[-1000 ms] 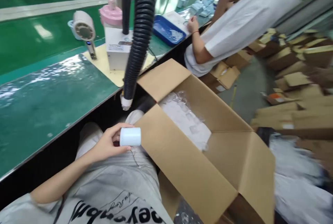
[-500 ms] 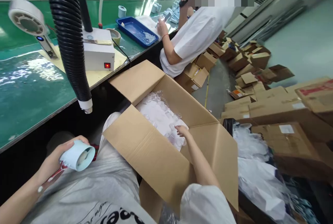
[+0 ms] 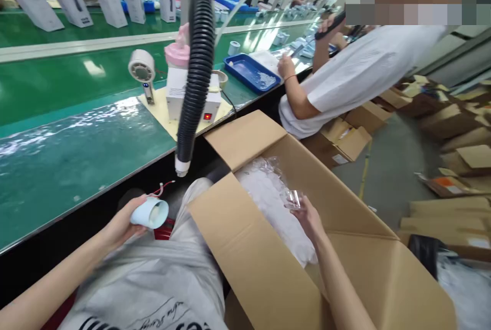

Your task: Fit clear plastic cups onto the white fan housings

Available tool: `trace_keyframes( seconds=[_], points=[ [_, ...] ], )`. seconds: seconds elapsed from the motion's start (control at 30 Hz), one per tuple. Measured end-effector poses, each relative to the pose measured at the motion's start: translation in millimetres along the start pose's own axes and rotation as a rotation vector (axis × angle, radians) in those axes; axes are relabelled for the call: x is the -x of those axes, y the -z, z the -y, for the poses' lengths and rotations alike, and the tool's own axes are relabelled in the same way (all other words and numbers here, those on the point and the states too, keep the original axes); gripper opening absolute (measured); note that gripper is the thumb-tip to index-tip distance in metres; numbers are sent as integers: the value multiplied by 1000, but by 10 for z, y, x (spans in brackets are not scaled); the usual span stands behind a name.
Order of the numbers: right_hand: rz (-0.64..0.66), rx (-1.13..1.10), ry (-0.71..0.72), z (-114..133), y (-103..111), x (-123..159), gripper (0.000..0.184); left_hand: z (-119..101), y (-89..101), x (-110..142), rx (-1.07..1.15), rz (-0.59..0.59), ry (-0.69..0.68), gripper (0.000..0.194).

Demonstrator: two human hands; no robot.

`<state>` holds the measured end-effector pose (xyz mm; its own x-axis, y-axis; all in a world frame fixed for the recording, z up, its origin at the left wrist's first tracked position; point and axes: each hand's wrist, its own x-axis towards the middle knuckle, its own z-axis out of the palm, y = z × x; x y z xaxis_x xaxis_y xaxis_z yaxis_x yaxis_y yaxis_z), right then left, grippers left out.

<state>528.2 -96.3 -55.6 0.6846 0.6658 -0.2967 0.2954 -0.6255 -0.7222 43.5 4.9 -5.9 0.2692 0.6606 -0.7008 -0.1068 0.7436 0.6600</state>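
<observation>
My left hand (image 3: pixel 132 217) is closed around a light blue cylindrical housing (image 3: pixel 148 213), its round opening tilted toward the right. Thin red and white wires (image 3: pixel 163 187) stick out from its top. Over the open cardboard box (image 3: pixel 257 248), my right hand (image 3: pixel 307 212) grips a small clear plastic piece (image 3: pixel 293 200). Below that hand, white packing material and more clear plastic pieces (image 3: pixel 272 202) fill part of the box.
A black flexible hose (image 3: pixel 197 64) hangs in front of the green bench (image 3: pixel 76 166). On the bench stand a handheld fan (image 3: pixel 141 71), a white device with a red switch (image 3: pixel 176 94) and a blue tray (image 3: pixel 251 73). A co-worker in a white shirt (image 3: pixel 353 69) sits beyond the box.
My right hand has lifted from the packing material and now holds a clear plastic piece. The housing has turned in my left hand, with its wires now on top. The view has swung left.
</observation>
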Motion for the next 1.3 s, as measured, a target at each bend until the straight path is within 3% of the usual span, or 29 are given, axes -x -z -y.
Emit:
trace_keyframes(
  seconds=[0.1, 0.17, 0.23, 0.3, 0.37, 0.47, 0.57, 0.63, 0.67, 0.77, 0.83, 0.93, 1.1, 1.2, 1.3],
  points=[
    [210, -122, 344, 325, -386, 556, 55, -21, -151, -93, -70, 118, -23, 44],
    [340, -43, 856, 582, -702, 1006, 44, -35, -218, -110, -120, 188, -7, 40],
    [345, 118, 1231, 857, -992, 1388, 41, -50, -243, -89, -195, 269, 16, 36],
    [298, 285, 1367, 1109, -1219, 1611, 46, -67, -224, -39, -357, 365, -46, 33],
    [311, 411, 1337, 1299, -1369, 1671, 50, -84, -174, 22, -520, 411, -179, 32],
    [524, 450, 1238, 1446, -1477, 1607, 44, -88, -81, 116, -637, 397, -360, 24],
    [777, 294, 1134, 1488, -1517, 1582, 21, -48, -12, 198, -726, 334, -559, 20],
    [851, 139, 1024, 1495, -1534, 1622, 6, -6, 13, 232, -789, 282, -676, 22],
    [851, 66, 967, 1495, -1542, 1652, 9, 16, 20, 238, -799, 257, -709, 26],
    [771, -93, 832, 1488, -1548, 1735, 32, 79, 36, 209, -778, 224, -746, 51],
    [726, -151, 766, 1479, -1536, 1761, 37, 122, 47, 161, -785, 242, -776, 60],
    [718, -216, 682, 1466, -1511, 1741, 41, 173, 74, 88, -812, 293, -807, 64],
    [813, -372, 497, 1440, -1534, 1617, 51, 149, 105, 81, -818, 434, -790, 66],
    [856, -479, 416, 1410, -1558, 1582, 55, 120, 99, 125, -749, 497, -703, 66],
    [881, -415, 546, 1373, -1537, 1620, 38, 153, 89, 154, -525, 471, -526, 65]
  ],
)
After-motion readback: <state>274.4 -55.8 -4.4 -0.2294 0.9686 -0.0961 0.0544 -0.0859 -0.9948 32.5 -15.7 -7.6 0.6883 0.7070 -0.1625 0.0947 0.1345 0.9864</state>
